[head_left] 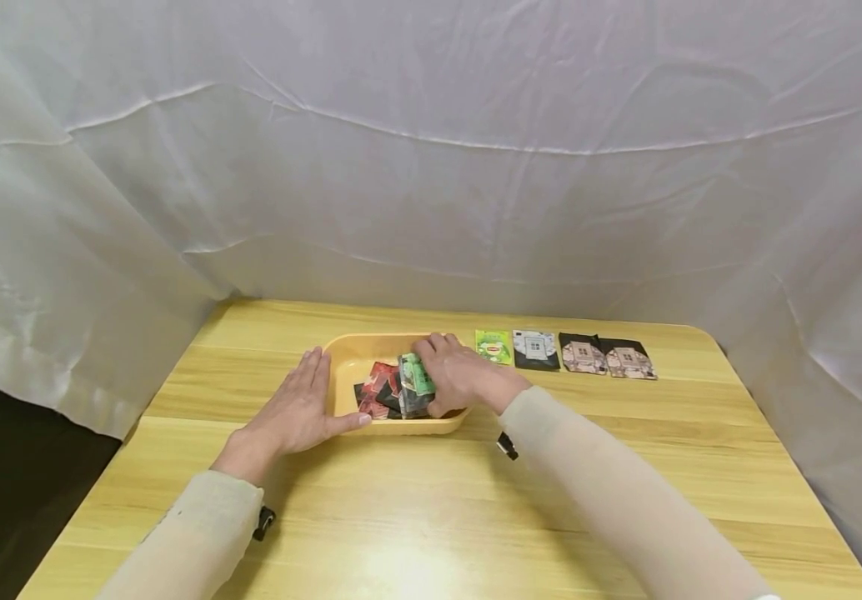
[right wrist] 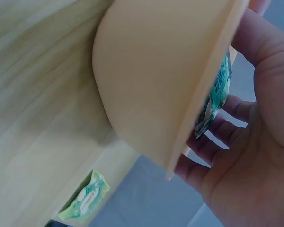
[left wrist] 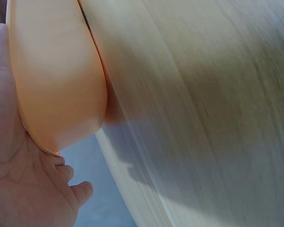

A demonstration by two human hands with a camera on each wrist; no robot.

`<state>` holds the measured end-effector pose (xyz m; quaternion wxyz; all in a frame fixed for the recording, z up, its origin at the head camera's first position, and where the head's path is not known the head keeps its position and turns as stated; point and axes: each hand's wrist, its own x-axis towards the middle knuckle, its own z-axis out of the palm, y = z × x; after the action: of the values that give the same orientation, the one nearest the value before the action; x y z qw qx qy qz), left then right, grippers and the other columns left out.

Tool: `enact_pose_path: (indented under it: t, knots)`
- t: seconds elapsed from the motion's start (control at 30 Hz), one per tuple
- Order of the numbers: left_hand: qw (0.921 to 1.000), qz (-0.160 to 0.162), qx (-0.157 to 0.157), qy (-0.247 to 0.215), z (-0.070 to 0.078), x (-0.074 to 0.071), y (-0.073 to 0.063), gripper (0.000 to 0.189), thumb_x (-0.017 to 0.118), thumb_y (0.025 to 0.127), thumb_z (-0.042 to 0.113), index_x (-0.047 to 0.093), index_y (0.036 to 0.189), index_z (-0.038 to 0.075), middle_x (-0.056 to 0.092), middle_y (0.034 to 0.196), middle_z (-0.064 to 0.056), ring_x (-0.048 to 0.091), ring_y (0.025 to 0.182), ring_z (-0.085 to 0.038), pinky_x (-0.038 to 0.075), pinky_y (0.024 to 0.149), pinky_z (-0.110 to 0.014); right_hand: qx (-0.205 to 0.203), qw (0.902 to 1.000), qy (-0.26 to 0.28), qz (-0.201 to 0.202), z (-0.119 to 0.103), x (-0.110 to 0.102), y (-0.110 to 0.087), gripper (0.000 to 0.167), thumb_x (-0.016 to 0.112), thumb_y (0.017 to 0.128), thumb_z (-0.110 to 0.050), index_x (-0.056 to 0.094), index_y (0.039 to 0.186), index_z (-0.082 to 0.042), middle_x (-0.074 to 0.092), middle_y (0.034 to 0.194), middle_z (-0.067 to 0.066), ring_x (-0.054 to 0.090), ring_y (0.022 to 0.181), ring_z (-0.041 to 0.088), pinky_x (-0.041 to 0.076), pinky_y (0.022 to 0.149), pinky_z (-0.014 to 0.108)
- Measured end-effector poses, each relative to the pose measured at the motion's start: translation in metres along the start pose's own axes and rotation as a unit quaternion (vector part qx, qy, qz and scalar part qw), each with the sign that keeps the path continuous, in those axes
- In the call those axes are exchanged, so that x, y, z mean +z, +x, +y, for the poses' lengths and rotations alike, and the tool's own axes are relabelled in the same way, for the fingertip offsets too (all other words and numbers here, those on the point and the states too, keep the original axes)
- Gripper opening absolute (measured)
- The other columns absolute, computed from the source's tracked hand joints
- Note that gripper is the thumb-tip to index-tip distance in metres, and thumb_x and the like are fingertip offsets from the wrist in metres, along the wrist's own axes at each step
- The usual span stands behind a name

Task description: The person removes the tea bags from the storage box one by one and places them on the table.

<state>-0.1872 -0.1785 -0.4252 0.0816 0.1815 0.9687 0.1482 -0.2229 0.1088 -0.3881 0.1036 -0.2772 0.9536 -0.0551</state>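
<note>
A yellow plastic tray (head_left: 344, 354) holds several tea bag sachets. Red sachets (head_left: 378, 387) and dark ones lie in its middle, beside a green-and-black tea sachet (head_left: 418, 379) that stands tilted toward the right end. My right hand (head_left: 457, 371) reaches over that end and grips the green sachet between thumb and fingers; in the right wrist view its fingers (right wrist: 213, 142) curl in behind the rim. Against the tray's left end rests my left hand (head_left: 299, 404), fingers straight along the rim and thumb over the near edge. Its palm (left wrist: 23, 189) faces the tray wall.
Right of the tray, a row of sachets lies along the back of the wooden table (head_left: 401, 517): a yellow-green one (head_left: 493, 347), a black-and-white one (head_left: 536, 350) and two black-and-pink ones (head_left: 583, 354). A pale curtain (head_left: 431, 208) hangs behind and at both sides.
</note>
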Motion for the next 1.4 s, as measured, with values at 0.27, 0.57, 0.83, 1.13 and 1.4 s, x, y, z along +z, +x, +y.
enact_pose_path:
  t: [0.27,0.57,0.83,1.13,1.4]
  knots:
    - [1.0,-0.004,0.002,-0.002,0.001,-0.002,0.002,0.131,0.053,0.09,0.085,-0.001,0.166,-0.006,-0.01,0.175,-0.025,-0.005,0.164,-0.042,0.007,0.133,-0.058,0.02,0.9995,0.025,-0.01,0.011,-0.029,-0.014,0.101,0.089,0.08,-0.031,0.031,0.159,-0.009,0.042,0.152,0.015,0.043,0.137,0.032,0.047,0.113,0.049]
    - [0.9999,-0.009,0.004,0.001,0.004,-0.003,0.003,0.135,0.046,0.087,0.092,-0.001,0.166,-0.006,-0.011,0.175,-0.024,-0.006,0.164,-0.041,0.007,0.133,-0.058,0.03,0.9987,0.041,0.006,0.039,-0.05,-0.044,0.098,0.088,0.073,-0.027,0.037,0.153,-0.004,0.048,0.139,0.017,0.046,0.123,0.032,0.051,0.107,0.05]
    - [1.0,-0.007,0.006,-0.001,0.005,-0.001,0.002,0.134,0.048,0.087,0.091,-0.001,0.166,-0.006,-0.011,0.175,-0.025,-0.006,0.163,-0.042,0.007,0.133,-0.059,0.072,0.9958,0.056,0.011,0.072,-0.04,-0.067,0.095,0.087,0.076,-0.025,0.037,0.153,0.001,0.05,0.14,0.023,0.051,0.125,0.037,0.049,0.111,0.056]
    - [1.0,-0.004,0.004,0.002,0.003,0.001,0.0,0.135,0.045,0.086,0.093,-0.001,0.166,-0.007,-0.01,0.175,-0.025,-0.005,0.163,-0.042,0.007,0.133,-0.059,0.096,0.9932,0.066,-0.002,0.096,-0.016,-0.081,0.096,0.087,0.078,-0.025,0.037,0.153,0.005,0.048,0.144,0.028,0.048,0.131,0.044,0.048,0.11,0.063]
    - [1.0,-0.003,0.003,-0.006,0.004,0.001,0.0,0.133,0.049,0.088,0.09,-0.001,0.166,-0.006,-0.01,0.175,-0.025,-0.005,0.163,-0.042,0.007,0.133,-0.06,0.104,0.993,0.056,-0.013,0.097,0.002,-0.08,0.101,0.091,0.073,-0.026,0.038,0.155,0.002,0.05,0.143,0.026,0.051,0.129,0.042,0.051,0.109,0.062]
